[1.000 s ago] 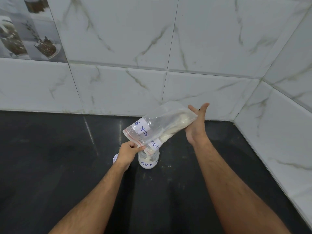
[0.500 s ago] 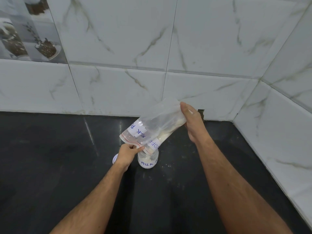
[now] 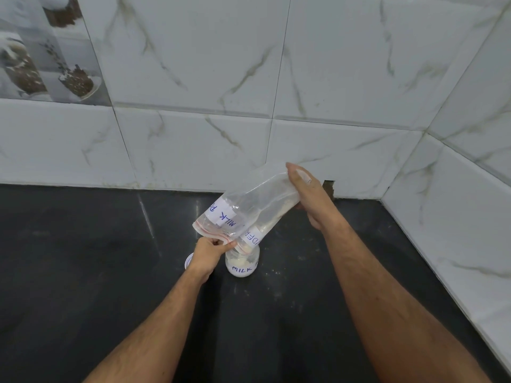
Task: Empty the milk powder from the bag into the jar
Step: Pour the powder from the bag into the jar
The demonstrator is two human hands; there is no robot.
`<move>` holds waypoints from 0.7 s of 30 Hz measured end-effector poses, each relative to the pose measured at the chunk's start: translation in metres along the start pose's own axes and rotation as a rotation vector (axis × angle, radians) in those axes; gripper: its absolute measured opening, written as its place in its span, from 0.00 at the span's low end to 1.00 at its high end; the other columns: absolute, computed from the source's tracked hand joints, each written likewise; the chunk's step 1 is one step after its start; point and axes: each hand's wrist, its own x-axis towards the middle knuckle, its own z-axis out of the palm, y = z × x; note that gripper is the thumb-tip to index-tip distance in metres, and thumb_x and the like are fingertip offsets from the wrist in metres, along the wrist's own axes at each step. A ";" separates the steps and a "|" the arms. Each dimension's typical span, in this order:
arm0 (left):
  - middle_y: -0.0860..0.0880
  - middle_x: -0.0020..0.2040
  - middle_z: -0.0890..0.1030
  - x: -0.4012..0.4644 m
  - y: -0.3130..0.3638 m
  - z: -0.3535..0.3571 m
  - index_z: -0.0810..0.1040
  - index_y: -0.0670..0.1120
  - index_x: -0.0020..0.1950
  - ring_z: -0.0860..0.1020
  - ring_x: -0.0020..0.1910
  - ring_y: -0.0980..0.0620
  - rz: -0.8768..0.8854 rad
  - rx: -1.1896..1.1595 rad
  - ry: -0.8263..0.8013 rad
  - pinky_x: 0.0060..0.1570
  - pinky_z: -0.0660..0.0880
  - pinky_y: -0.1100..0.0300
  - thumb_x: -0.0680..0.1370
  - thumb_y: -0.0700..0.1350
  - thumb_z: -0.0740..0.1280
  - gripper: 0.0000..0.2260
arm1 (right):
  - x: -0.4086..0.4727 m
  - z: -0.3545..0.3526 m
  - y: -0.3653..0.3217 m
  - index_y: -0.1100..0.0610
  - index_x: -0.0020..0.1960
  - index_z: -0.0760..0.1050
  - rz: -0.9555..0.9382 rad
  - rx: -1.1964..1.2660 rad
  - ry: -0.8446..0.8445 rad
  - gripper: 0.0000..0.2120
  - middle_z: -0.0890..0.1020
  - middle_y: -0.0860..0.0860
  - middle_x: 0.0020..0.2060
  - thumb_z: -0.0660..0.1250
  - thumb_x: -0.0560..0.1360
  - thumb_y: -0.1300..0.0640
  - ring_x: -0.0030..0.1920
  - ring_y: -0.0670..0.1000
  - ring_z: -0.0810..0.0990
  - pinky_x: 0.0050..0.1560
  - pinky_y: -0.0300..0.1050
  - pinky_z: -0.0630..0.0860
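Gripping the raised far end of the bag again, our right hand has closed after opening flat. Our left hand pinches its mouth over the jar on the worktop, so remaining powder should slide down.

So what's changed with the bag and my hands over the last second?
The right hand, open behind the bag's raised bottom a second ago, has closed on it. The bag has drawn in slightly. The left hand still pinches the bag's mouth over the jar, which has not moved.
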 end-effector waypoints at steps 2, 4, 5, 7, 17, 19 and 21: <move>0.51 0.53 0.85 0.000 -0.001 -0.001 0.83 0.43 0.56 0.82 0.53 0.55 -0.001 0.009 -0.006 0.52 0.77 0.62 0.74 0.36 0.73 0.11 | 0.000 -0.001 0.005 0.48 0.71 0.72 0.014 -0.014 -0.069 0.20 0.81 0.48 0.62 0.60 0.81 0.43 0.60 0.47 0.81 0.59 0.44 0.77; 0.50 0.53 0.85 0.001 0.000 -0.001 0.83 0.41 0.57 0.82 0.53 0.55 -0.007 0.032 0.000 0.54 0.77 0.61 0.74 0.36 0.73 0.11 | -0.002 -0.002 0.003 0.52 0.68 0.74 -0.038 -0.150 -0.063 0.19 0.81 0.48 0.60 0.55 0.84 0.45 0.57 0.44 0.80 0.59 0.39 0.75; 0.50 0.51 0.85 0.001 0.000 0.000 0.83 0.40 0.55 0.82 0.52 0.56 -0.003 0.041 0.004 0.55 0.77 0.61 0.74 0.36 0.73 0.10 | -0.003 -0.003 0.000 0.55 0.64 0.76 -0.089 -0.250 -0.023 0.19 0.81 0.48 0.56 0.52 0.85 0.47 0.54 0.43 0.79 0.55 0.37 0.74; 0.53 0.49 0.85 0.000 0.004 0.002 0.83 0.42 0.52 0.82 0.49 0.58 0.012 0.055 0.003 0.51 0.78 0.65 0.74 0.35 0.73 0.08 | 0.000 -0.006 -0.005 0.60 0.55 0.78 -0.165 -0.371 0.058 0.21 0.82 0.52 0.49 0.50 0.86 0.49 0.48 0.46 0.78 0.49 0.40 0.71; 0.55 0.56 0.84 -0.005 0.010 0.002 0.78 0.48 0.62 0.82 0.55 0.60 0.071 0.001 -0.033 0.51 0.78 0.68 0.73 0.34 0.74 0.20 | 0.001 0.008 0.000 0.48 0.76 0.63 -0.078 -0.159 -0.088 0.26 0.70 0.45 0.73 0.53 0.82 0.38 0.71 0.45 0.69 0.74 0.48 0.66; 0.54 0.54 0.84 -0.006 0.008 0.001 0.80 0.45 0.59 0.82 0.54 0.59 0.041 -0.016 -0.025 0.55 0.78 0.64 0.74 0.34 0.73 0.16 | 0.000 0.009 -0.002 0.46 0.79 0.56 -0.074 -0.056 -0.048 0.30 0.64 0.45 0.77 0.53 0.81 0.36 0.75 0.47 0.66 0.75 0.53 0.64; 0.52 0.54 0.85 -0.006 0.008 0.002 0.81 0.43 0.59 0.82 0.53 0.58 0.027 -0.021 -0.013 0.52 0.79 0.66 0.74 0.33 0.72 0.14 | -0.001 0.014 -0.003 0.46 0.81 0.49 -0.048 0.087 -0.027 0.33 0.61 0.45 0.77 0.53 0.80 0.36 0.74 0.48 0.67 0.74 0.57 0.66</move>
